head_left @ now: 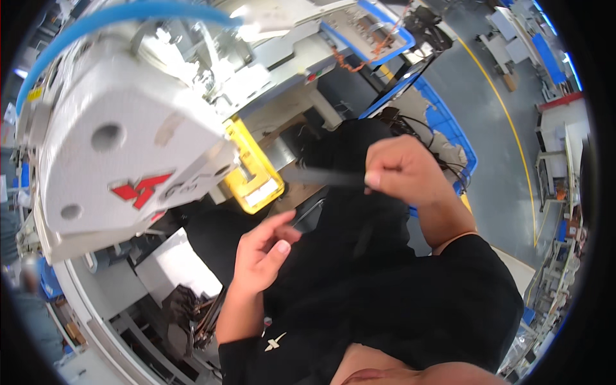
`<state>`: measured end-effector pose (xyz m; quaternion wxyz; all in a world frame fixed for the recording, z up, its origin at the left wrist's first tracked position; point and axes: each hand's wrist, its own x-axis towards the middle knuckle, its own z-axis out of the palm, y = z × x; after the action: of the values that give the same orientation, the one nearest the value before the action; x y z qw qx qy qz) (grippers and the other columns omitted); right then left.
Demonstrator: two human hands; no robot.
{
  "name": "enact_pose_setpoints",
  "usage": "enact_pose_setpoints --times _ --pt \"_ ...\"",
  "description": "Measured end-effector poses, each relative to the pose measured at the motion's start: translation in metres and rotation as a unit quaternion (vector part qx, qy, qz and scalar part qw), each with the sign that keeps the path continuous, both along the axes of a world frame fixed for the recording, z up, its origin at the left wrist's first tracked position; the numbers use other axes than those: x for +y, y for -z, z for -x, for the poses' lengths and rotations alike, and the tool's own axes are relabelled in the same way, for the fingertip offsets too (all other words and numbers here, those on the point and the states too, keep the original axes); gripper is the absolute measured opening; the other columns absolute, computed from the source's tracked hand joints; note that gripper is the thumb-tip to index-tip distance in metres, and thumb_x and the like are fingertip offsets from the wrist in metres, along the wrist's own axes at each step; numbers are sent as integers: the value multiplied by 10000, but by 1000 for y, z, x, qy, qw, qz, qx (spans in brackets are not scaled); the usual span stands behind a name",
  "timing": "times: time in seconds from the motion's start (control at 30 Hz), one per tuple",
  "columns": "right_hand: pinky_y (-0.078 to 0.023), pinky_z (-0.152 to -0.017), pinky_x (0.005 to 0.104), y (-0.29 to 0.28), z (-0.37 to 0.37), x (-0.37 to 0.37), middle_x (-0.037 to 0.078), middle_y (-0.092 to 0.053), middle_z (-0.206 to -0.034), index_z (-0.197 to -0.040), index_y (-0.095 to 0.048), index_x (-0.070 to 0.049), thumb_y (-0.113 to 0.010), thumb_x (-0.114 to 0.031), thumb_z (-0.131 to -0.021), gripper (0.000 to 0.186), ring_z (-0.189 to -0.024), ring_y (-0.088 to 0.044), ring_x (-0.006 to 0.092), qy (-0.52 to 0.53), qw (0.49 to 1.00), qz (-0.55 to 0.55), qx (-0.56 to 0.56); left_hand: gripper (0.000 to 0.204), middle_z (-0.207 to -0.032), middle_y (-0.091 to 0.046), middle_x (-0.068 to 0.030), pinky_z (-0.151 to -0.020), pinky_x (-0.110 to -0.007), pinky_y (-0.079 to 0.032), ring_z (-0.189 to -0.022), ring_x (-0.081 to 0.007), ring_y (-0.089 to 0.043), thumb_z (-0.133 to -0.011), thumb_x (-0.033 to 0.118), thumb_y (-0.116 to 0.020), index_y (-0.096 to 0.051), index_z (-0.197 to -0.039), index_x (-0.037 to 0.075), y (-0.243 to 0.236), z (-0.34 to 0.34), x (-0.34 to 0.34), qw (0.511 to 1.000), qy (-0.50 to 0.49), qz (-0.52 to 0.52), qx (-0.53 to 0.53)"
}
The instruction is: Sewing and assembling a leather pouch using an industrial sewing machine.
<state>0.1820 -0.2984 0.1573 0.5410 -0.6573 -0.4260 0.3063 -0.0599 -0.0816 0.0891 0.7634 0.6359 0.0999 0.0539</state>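
My right hand [404, 172] is raised above my lap, its thumb and fingers pinched on one end of a thin dark grey strip [330, 177]. Motion blurs the strip, which stretches left toward a yellow tray [254, 172]; what it is made of cannot be made out. Lower and to the left, my left hand [262, 251] has its thumb and fingers apart and nothing visible between them. It is below the yellow tray and apart from the strip. A large white machine head [128, 138] with a red emblem, resembling a sewing machine, fills the left side.
A blue tray [403, 46] of small parts lies on the worktable at the top, with an orange coiled cord [350, 67]. To my right stands a blue crate [467, 151] holding dark straps or cables. A blue hose [128, 13] arches over the machine. Dark items [179, 314] hang at lower left.
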Motion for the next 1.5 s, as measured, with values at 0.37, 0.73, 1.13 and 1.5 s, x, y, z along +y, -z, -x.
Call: enact_pose_setpoints --times 0.37,0.73,1.13,1.5 --pt "-541 -716 323 28 63 48 100 -708 -910 -1122 -725 -40 -697 -118 -950 191 -797 -697 247 -197 975 -103 1 147 -830 -706 -109 -668 -248 -528 -693 -130 -659 -988 43 -637 -690 -1035 -86 -32 6 -9 957 -225 182 -25" --pt "-539 -708 337 44 64 72 71 -707 -907 -1018 -718 -79 -789 -150 -881 170 -817 -697 234 -211 966 -148 -23 145 -882 -711 -81 -696 -223 -525 -730 -96 -651 -977 26 -653 -696 -1076 -70 -28 6 -17 972 -198 126 -9" --pt "-531 -628 318 27 88 67 82 -670 -793 -891 -640 -37 -781 -203 -914 219 -714 -702 227 -60 994 -72 50 251 -1014 -686 -154 -815 -263 -488 -888 -161 -639 -901 77 -750 -701 -1084 -87 -44 12 -18 961 -199 -186 -57" --pt "-438 -547 412 37 86 66 86 -549 -683 -858 -615 -51 -696 -289 -975 277 -618 -581 314 -140 981 -105 -90 210 -855 -719 -145 -680 -290 -520 -753 -212 -681 -869 76 -795 -744 -1013 -69 -33 9 -12 956 -213 -135 -148"
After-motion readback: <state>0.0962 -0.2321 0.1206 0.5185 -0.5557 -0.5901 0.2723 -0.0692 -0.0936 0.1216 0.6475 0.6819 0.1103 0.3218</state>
